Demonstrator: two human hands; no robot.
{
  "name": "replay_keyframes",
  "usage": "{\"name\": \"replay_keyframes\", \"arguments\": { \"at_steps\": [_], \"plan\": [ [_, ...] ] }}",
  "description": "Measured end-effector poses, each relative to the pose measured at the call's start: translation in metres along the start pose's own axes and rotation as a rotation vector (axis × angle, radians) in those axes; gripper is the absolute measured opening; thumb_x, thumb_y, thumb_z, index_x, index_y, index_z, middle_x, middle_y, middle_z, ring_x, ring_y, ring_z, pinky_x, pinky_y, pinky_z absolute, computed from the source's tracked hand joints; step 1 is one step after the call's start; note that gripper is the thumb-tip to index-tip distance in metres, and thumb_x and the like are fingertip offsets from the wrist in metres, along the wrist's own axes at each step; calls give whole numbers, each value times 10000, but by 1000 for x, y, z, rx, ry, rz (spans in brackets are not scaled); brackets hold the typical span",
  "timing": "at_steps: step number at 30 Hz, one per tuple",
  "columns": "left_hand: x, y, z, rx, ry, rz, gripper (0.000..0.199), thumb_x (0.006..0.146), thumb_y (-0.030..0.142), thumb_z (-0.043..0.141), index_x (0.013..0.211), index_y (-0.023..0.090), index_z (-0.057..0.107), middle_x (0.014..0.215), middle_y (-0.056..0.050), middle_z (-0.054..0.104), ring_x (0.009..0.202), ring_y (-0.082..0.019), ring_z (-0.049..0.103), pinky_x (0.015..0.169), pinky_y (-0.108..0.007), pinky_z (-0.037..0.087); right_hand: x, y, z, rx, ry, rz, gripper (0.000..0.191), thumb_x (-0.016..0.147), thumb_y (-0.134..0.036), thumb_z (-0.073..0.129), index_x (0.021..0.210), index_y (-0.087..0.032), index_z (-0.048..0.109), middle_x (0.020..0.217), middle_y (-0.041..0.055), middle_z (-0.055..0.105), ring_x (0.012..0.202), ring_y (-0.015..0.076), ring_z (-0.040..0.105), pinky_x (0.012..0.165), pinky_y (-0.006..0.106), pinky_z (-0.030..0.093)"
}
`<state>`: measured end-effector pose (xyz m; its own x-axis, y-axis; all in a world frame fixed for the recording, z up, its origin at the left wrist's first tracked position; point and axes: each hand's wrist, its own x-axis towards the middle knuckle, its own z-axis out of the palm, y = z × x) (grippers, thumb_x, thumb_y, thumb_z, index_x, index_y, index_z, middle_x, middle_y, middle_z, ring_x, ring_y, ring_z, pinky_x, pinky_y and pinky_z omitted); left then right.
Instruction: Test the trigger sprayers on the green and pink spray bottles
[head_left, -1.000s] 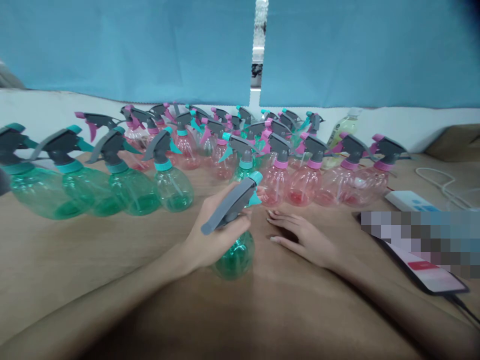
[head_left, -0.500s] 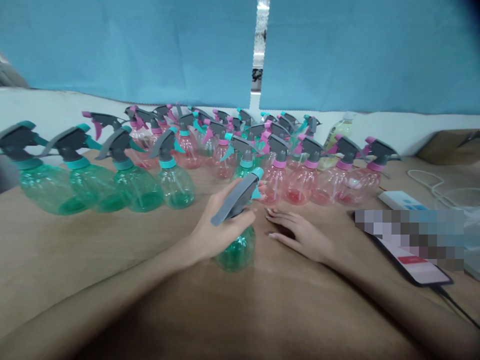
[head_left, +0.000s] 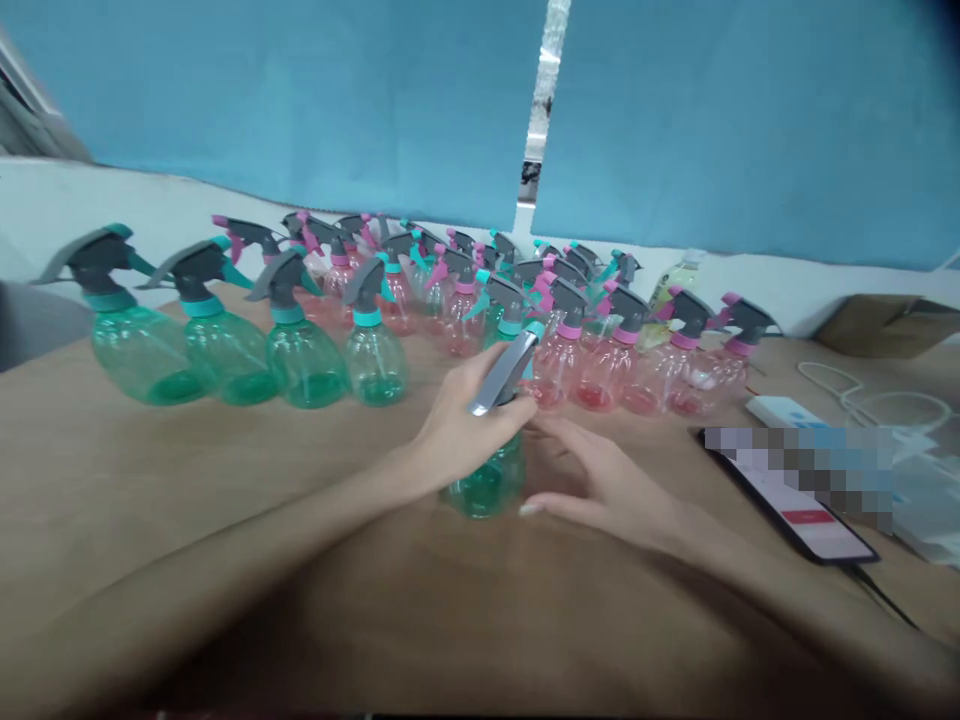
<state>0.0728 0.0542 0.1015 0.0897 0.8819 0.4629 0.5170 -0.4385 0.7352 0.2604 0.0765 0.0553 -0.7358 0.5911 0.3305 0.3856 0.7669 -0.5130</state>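
Note:
My left hand point(head_left: 469, 420) is wrapped round the neck of a green spray bottle point(head_left: 487, 485), just below its grey head with a teal nozzle. The bottle's nozzle points away and to the right. Close at its right side is my right hand point(head_left: 600, 480), fingers stretched out and thumb apart. Whether its fingertips touch the bottle I cannot tell, since part of them is behind it. To the left, several green spray bottles point(head_left: 307, 365) with teal collars stand in a row. Several pink spray bottles point(head_left: 600, 370) with pink collars stand in another row behind my right hand.
More pink and green spray bottles point(head_left: 461, 310) crowd the back of the wooden table point(head_left: 300, 590). A phone point(head_left: 787, 500) with a cable lies at the right, near a white box point(head_left: 784, 415). Behind stand a yellowish labelled bottle point(head_left: 679, 280) and a cardboard piece point(head_left: 877, 325).
My right hand has moved closer to the held spray bottle, its thumb spreading wider. My left hand keeps its grip. The whole view has shifted and tilted slightly.

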Motion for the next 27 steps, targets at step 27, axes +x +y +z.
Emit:
{"name": "replay_keyframes", "arguments": {
  "at_steps": [27],
  "plan": [
    [-92,-66,-113,110,92,-358,363,857,458,519,1126,216,490,1113,-74,586,1009,-227,593,832,-389,512,122,-24,61,-501,314,161,757,742,-762,418,1144,-129,524,1048,169,629,987,340,587,692,411,487]
  ]
}}
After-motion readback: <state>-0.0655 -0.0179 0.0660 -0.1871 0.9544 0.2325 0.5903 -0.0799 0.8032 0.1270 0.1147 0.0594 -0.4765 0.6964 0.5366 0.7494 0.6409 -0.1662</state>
